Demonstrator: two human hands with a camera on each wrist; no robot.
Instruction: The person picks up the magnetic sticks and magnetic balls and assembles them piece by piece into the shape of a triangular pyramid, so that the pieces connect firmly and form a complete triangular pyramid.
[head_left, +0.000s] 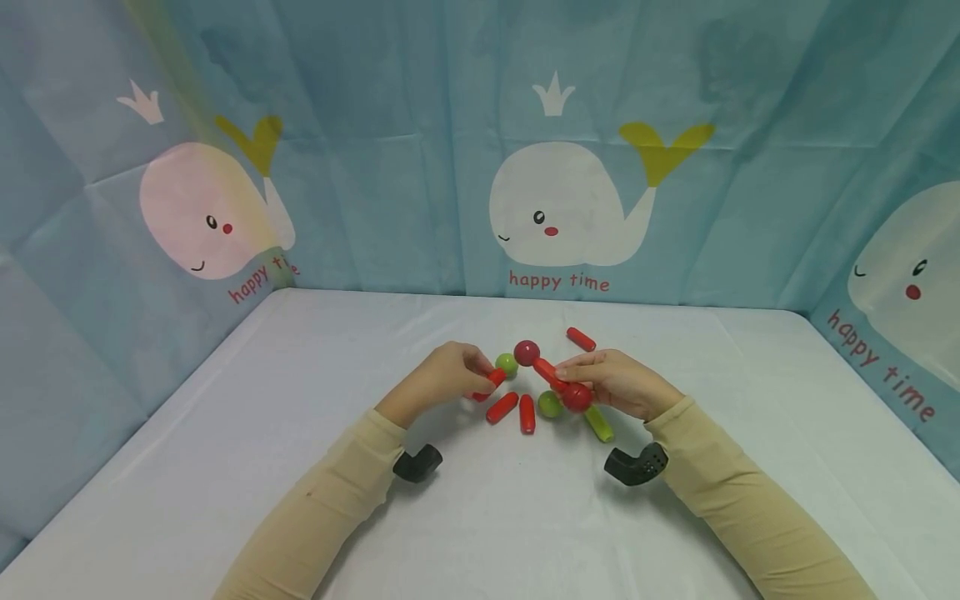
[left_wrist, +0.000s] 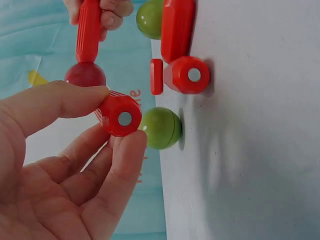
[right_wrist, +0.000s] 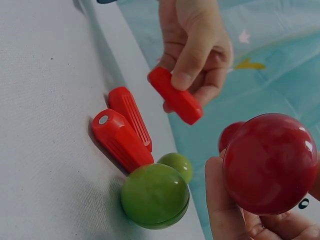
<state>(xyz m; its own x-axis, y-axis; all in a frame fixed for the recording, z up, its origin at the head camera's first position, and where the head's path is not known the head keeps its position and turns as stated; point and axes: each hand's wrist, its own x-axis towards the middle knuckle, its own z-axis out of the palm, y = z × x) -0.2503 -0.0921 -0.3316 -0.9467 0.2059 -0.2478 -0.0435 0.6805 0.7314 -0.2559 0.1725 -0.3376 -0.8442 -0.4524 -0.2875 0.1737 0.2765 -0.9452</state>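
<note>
My left hand [head_left: 450,375] pinches a red hexagonal rod [left_wrist: 120,114] between thumb and fingers, above the table. A pale round disc shows in the rod's end in the left wrist view. Opposite it, my right hand [head_left: 618,379] holds another red rod [head_left: 550,374] by its middle. One dark red ball [head_left: 527,353] sits at that rod's far end, and a second red ball [right_wrist: 270,164] at its near end. Between the hands lie two red rods [head_left: 502,407] on the table, beside a green ball [head_left: 550,404]. Another green ball [head_left: 506,364] is behind the left hand's rod.
A green rod [head_left: 599,423] lies below my right hand. Farther back is a loose red rod [head_left: 581,338]. The white-covered table [head_left: 480,517] meets a blue whale-print curtain [head_left: 420,208] at the back and sides. Black curved pieces [head_left: 636,464] stick out at both wrists.
</note>
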